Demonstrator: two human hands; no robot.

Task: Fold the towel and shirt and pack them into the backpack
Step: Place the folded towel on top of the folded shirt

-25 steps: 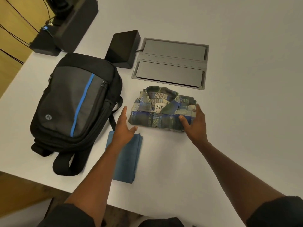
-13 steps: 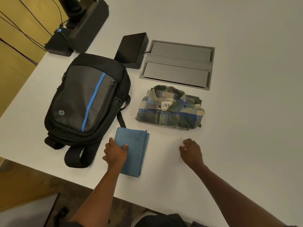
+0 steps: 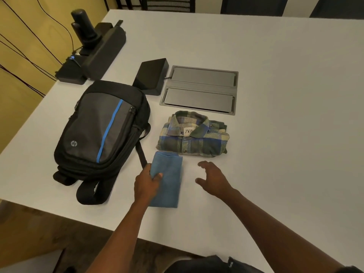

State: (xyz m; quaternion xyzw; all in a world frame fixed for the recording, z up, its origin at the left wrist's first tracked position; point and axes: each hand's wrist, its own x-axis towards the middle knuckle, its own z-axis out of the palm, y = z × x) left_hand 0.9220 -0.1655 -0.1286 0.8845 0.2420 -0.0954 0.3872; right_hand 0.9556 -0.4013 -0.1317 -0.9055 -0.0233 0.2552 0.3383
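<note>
A folded blue terry towel (image 3: 167,179) lay flat on the white tabletop (image 3: 285,134), a narrow rectangle just in front of the folded plaid flannel shirt (image 3: 194,134) in green, blue and cream — its far edge nearly touching the shirt's near edge. The left hand (image 3: 146,184) gripped the towel's left edge, thumb on top of the cloth and fingers curled under that side. The right hand (image 3: 213,179) hovered just right of the towel, fingers spread and loosely bent, holding nothing, apart from both towel and shirt.

The black and grey backpack with a blue stripe (image 3: 102,134) lay on its back to the left of the shirt and towel, its zips closed, one strap (image 3: 140,154) trailing toward the towel's left corner. Behind the shirt sat a grey metal hatch panel (image 3: 201,89) set into the tabletop — beside it a black wedge-shaped box (image 3: 150,75). A black device with cables (image 3: 92,50) stood at the far left corner.
</note>
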